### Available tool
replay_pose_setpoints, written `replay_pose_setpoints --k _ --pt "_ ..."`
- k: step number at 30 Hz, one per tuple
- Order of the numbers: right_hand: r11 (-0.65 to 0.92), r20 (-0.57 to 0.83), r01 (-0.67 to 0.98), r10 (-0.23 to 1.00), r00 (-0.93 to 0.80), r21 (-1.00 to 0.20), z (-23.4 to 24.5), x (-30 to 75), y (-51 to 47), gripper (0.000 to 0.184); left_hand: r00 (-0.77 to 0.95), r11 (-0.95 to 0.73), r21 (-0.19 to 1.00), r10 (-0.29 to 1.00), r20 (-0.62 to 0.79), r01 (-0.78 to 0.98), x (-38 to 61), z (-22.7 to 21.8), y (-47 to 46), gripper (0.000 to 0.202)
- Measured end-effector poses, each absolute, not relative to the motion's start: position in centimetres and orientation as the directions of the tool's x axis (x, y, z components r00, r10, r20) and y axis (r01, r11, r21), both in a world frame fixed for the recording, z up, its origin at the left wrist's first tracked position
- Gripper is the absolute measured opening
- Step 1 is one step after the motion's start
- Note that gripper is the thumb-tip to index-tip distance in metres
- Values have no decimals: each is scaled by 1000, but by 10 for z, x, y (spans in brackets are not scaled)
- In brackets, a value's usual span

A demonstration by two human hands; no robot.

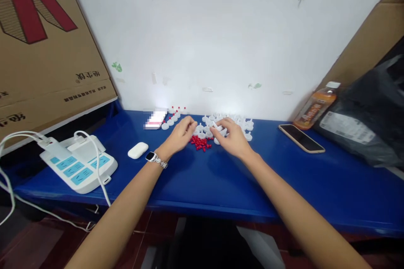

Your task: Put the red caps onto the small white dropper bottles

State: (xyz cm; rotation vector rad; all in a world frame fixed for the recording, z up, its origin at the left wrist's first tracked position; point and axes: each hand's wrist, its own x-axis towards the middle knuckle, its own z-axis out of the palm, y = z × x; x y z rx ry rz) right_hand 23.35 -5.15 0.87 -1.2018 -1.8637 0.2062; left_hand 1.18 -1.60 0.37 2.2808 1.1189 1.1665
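My right hand (233,136) grips a white plastic disc with a short stem (217,127), held tilted between thumb and fingers. Curled in a pinch, my left hand (182,133) is just left of it; whatever its fingertips hold, if anything, is too small to make out. Between and below the hands lies a pile of small red caps (201,143). Many white stemmed discs (248,124) crowd the table behind and beside my right hand. Left of my left hand, several white discs with red tips (171,122) stand in rows.
On the blue table (202,185) are a white earbud case (138,150), a power strip (78,168) with cables, and a blurred-out flat item (156,118). To the right are a phone (301,138), a drink bottle (317,107) and a dark plastic bag (362,113). A white wall (221,42) rises behind.
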Motion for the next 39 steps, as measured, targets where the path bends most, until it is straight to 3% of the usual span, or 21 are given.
replay_pose_setpoints --k 3,6,13,18,23,27,35,39 --pt "507 582 646 804 -118 -571 3 237 -46 19 552 -718 455 696 459 526 18 -2 -21 27" --pt "466 523 652 844 -124 -598 -3 240 -43 19 592 -724 416 689 417 550 19 -6 -22 26" --pt "471 384 610 880 -278 -638 1 234 -50 14 381 -594 487 796 470 640 8 -13 -12 23" --pt "404 346 635 912 -222 -658 4 237 -59 11 368 -577 514 811 455 635 8 -15 -10 21" --pt "482 465 717 851 -246 -503 -10 243 -56 10 350 -561 538 822 449 629 7 -14 -9 21" --pt "415 406 798 883 -237 -437 -14 246 -51 13 332 -543 546 834 441 639 7 -15 -10 20" --pt "378 278 750 924 -264 -543 -3 248 -53 13 339 -548 510 827 448 664 8 -21 -10 19" --pt "363 247 793 930 -273 -489 -3 249 -53 12 309 -530 520 836 453 670 7 -21 -8 20"
